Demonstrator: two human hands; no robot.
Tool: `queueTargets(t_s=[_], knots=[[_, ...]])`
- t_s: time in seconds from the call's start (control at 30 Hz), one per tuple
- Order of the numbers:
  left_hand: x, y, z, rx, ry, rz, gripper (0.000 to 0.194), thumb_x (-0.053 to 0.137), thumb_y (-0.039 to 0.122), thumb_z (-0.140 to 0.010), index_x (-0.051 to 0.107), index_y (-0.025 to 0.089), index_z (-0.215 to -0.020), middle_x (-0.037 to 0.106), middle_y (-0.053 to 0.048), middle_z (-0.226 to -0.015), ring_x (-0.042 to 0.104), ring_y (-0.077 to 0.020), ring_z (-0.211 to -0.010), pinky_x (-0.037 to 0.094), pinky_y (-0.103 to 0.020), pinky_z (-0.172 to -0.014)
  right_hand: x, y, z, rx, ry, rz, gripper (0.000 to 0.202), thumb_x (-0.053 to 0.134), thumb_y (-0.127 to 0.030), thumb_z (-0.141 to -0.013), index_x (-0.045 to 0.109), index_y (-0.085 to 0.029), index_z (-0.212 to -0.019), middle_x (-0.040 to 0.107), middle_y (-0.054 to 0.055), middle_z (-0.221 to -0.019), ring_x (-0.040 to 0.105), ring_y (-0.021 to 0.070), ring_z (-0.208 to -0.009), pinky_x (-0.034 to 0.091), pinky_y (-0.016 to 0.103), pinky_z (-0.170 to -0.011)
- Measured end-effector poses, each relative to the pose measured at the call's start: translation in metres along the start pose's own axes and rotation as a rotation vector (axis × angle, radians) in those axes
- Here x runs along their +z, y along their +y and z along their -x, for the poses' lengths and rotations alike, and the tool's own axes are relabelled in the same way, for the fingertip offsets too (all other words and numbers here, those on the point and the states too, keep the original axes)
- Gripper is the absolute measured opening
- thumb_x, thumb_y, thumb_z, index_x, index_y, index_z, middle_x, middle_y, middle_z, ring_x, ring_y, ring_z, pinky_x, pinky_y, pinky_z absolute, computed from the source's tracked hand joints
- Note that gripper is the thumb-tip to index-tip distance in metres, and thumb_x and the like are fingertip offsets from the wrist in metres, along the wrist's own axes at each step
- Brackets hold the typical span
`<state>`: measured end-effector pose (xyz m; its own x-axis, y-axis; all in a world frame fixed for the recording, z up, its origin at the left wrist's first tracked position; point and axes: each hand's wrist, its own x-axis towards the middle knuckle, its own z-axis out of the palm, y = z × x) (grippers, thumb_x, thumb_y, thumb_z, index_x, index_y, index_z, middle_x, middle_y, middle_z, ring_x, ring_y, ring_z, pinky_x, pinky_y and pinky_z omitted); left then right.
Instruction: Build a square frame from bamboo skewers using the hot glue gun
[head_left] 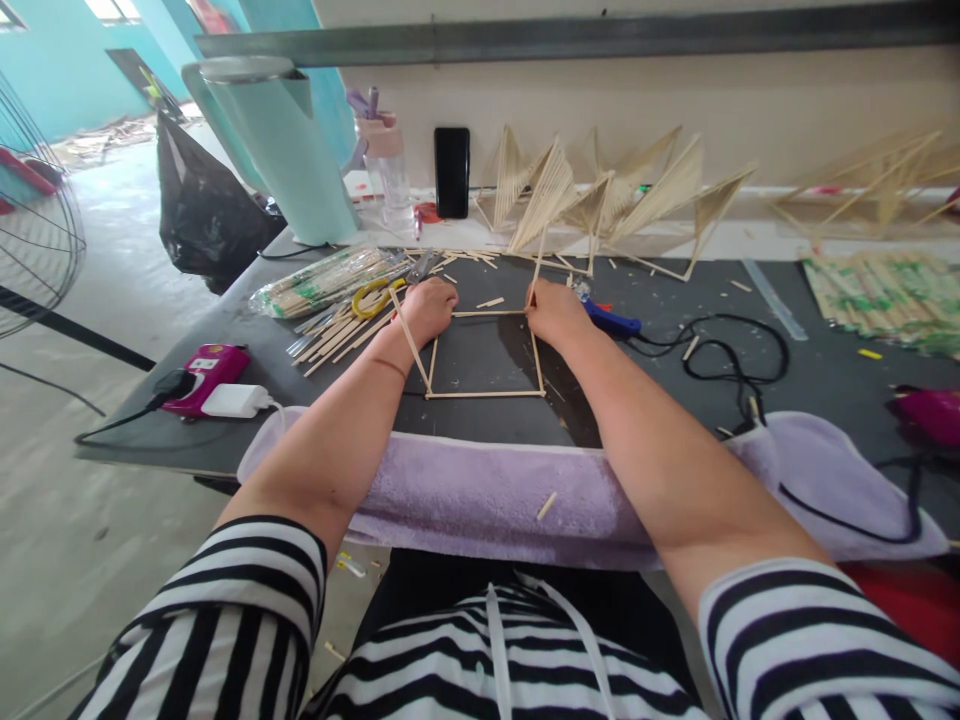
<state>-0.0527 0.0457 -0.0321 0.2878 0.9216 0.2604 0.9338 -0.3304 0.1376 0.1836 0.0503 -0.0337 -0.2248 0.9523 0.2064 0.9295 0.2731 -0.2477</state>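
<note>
A square frame of thin wooden sticks [487, 395] lies on the dark grey table in front of me. One stick [410, 340] rises at a slant from its near left corner. My left hand [431, 308] is closed at the far left corner, its fingertips on the far side of the frame. At the far right corner my right hand [559, 312] pinches an upright wooden stick [539, 262] where it meets the frame. Both hands partly hide the far corners. Just right of my right hand lies a blue corded tool [613, 320], which looks like a glue gun.
Yellow-handled scissors [373, 298], loose sticks [337, 335] and a bagged stick bundle [330, 280] lie left. Behind stand a kettle [277, 150], a phone [452, 172] and finished stick models [600, 195]. A pink power strip [206, 378] and purple cloth [495, 495] are nearer.
</note>
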Motion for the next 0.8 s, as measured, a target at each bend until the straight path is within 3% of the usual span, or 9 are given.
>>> queueTargets(t_s=[0.43, 0.8], knots=[[0.0092, 0.0001, -0.0014, 0.012, 0.025, 0.039, 0.025, 0.044, 0.019, -0.089, 0.068, 0.020, -0.085, 0.071, -0.009, -0.106, 0.061, -0.0226, -0.106, 0.044, -0.036, -0.091, -0.0009, 0.0008, 0.0009, 0.007, 0.021, 0.009, 0.019, 0.056, -0.013, -0.080, 0.066, -0.017, -0.095, 0.071, 0.012, -0.092, 0.065, 0.0296, -0.092, 0.051, 0.039, -0.082], [0.0012, 0.0050, -0.0003, -0.023, -0.022, 0.009, 0.024, 0.044, 0.019, -0.087, 0.069, 0.020, -0.085, 0.070, -0.010, -0.104, 0.060, -0.0251, -0.102, 0.044, -0.038, -0.085, -0.0014, 0.0005, 0.0015, 0.010, 0.013, 0.009, 0.015, 0.056, -0.013, -0.082, 0.065, -0.018, -0.093, 0.071, 0.013, -0.094, 0.066, 0.0304, -0.094, 0.050, 0.039, -0.084]])
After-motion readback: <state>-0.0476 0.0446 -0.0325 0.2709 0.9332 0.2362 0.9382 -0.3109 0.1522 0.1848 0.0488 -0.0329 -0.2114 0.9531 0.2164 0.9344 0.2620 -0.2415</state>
